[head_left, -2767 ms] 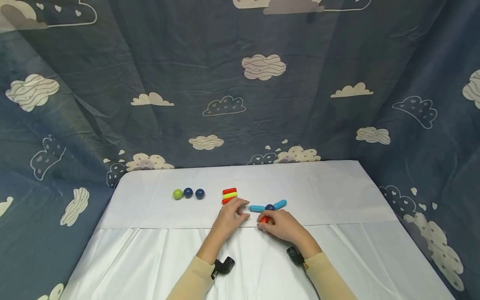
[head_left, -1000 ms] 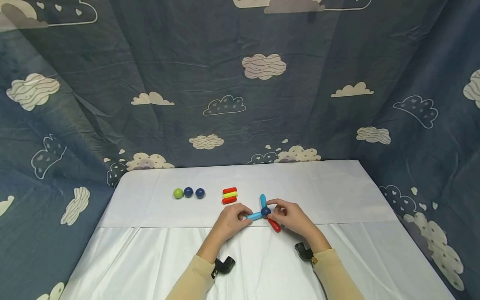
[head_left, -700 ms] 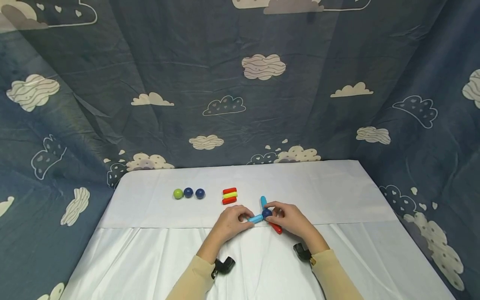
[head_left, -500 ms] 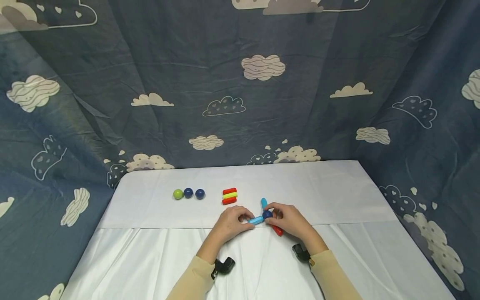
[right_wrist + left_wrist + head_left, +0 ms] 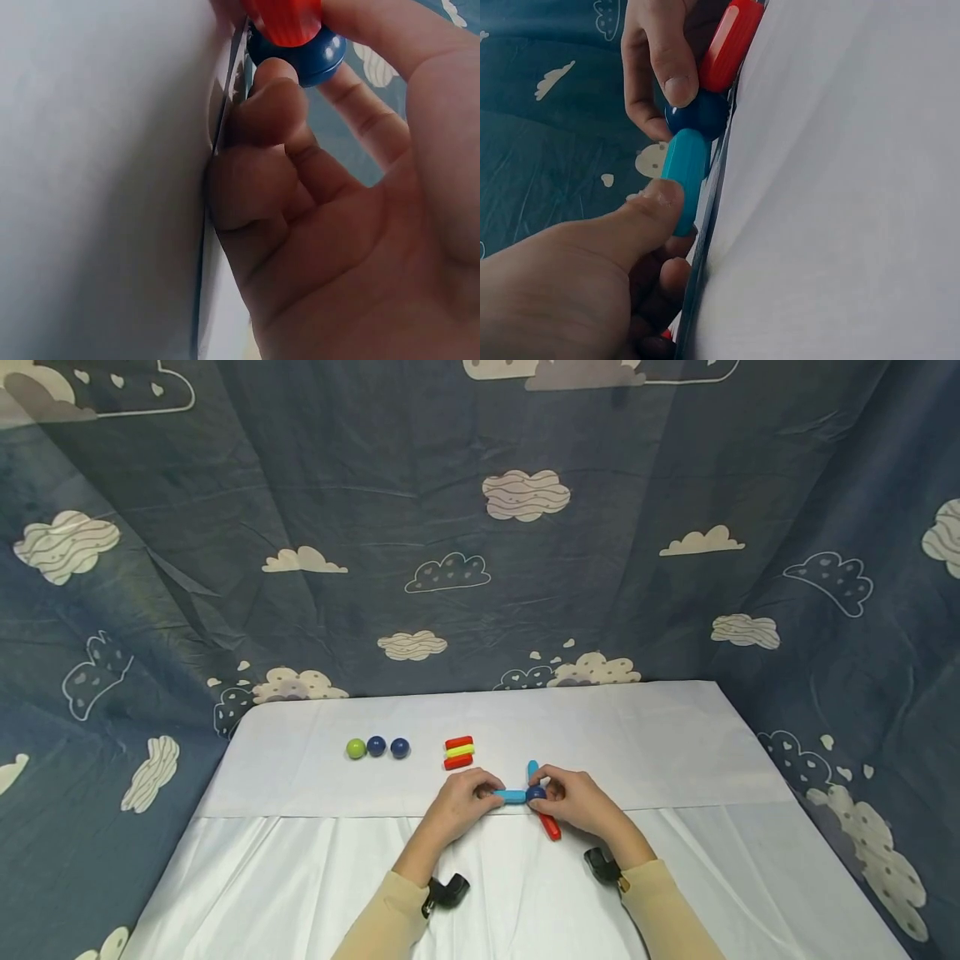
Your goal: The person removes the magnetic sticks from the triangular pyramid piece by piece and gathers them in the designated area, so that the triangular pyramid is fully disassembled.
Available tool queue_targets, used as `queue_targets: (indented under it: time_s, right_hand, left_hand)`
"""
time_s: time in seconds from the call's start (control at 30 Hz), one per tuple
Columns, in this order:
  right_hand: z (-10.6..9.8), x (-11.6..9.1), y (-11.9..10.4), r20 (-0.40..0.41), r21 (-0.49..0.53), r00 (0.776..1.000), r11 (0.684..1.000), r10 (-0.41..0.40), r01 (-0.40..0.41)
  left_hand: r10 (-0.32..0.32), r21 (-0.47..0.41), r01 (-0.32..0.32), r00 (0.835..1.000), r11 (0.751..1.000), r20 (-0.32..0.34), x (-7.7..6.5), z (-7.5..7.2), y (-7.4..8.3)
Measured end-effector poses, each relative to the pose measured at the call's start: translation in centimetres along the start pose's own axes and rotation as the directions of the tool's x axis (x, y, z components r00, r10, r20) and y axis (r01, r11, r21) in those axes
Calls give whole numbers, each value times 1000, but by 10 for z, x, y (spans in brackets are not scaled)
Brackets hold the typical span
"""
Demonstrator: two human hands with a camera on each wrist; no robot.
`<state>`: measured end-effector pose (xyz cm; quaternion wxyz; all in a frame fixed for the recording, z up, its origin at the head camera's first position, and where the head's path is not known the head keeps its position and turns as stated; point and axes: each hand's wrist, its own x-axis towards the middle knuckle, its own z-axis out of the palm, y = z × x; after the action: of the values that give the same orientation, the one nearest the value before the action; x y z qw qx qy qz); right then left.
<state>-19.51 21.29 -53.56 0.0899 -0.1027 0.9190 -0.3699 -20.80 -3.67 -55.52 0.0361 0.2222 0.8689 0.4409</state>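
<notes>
A dark blue ball has two light-blue rods and a red rod set against it. My left hand pinches the outer end of one light-blue rod between thumb and fingers. The other light-blue rod points away toward the back, partly behind the right fingers. My right hand grips the ball between thumb and forefinger; the left wrist view shows its thumb on the ball. The red rod slants toward the front right, below the right hand.
On the white-covered table, a green ball and two dark blue balls form a row at the back left. Between them and the hands lie two red rods with a yellow rod between. A cloud-patterned cloth hangs behind.
My right hand has gone from the red rod to the ball; my left hand has taken hold of a light-blue rod. The joined pieces have turned, the red rod now slanting toward the front.
</notes>
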Motion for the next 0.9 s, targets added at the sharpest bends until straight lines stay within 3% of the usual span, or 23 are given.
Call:
queue_targets:
  time_s: [0.37, 0.63, 0.9]
  right_hand:
    - [-1, 0, -1, -30, 36, 999, 998, 45, -44]
    - [0, -1, -3, -28, 39, 999, 998, 44, -43]
    - [-1, -1, -2, -17, 51, 999, 998, 44, -43]
  left_hand:
    - [-32, -71, 30, 999, 997, -24, 0, -5, -3]
    - [-62, -79, 52, 989, 996, -132, -2, -14, -5]
    - [-107, -27, 103, 959, 994, -261, -3, -37, -24]
